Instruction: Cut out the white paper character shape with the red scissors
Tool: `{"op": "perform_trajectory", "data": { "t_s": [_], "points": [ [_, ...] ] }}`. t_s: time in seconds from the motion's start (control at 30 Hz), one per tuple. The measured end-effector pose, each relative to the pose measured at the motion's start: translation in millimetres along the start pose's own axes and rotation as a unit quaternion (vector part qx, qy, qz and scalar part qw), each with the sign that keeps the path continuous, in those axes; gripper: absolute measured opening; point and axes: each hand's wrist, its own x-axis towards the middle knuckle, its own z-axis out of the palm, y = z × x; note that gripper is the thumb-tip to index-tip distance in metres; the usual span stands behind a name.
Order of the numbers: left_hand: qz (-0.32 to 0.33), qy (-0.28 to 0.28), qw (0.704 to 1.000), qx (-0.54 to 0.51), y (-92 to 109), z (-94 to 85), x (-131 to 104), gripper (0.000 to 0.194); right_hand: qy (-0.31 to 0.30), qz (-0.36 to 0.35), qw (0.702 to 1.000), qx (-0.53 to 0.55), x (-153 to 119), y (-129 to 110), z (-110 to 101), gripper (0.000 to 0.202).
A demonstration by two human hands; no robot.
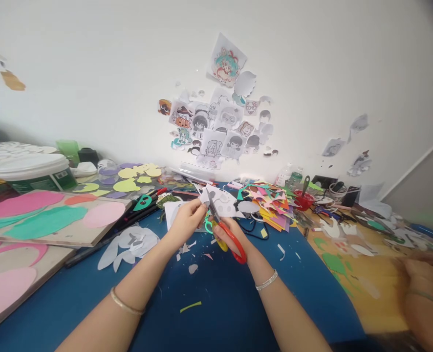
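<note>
Near the middle of the blue table (202,303), my left hand (190,217) pinches the left edge of a white printed paper (222,201). My right hand (229,234) is wrapped round scissors with red and yellow handles (236,244). The scissor blades point up and to the left and lie across the paper beside my left fingertips. White paper scraps (183,248) are scattered on the table below my hands. A thin yellow-green strip (190,306) rests closer to me. The fingers of my right hand are partly hidden by the handles.
Boards with pink and green paper shapes (51,222) are on the left, near a white-lidded tub (29,166). White cut-outs (128,244) lie left of my hands. Coloured paper (275,205) is piled behind right. Another person's blurred arm (425,298) is at far right.
</note>
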Motion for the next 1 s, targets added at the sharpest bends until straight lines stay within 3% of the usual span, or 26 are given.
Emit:
{"op": "perform_trajectory", "data": {
  "t_s": [0.43,1.0],
  "points": [
    [-0.010,-0.045,0.998,-0.038,6.9,-10.2,1.1,0.028,0.007,0.008,0.999,-0.039,-1.8,-1.2,-1.3,0.053],
    [0.041,0.048,0.997,0.032,4.2,-0.2,-3.1,0.029,0.007,0.001,1.000,0.004,-0.4,-6.0,2.8,0.049]
  ]
}}
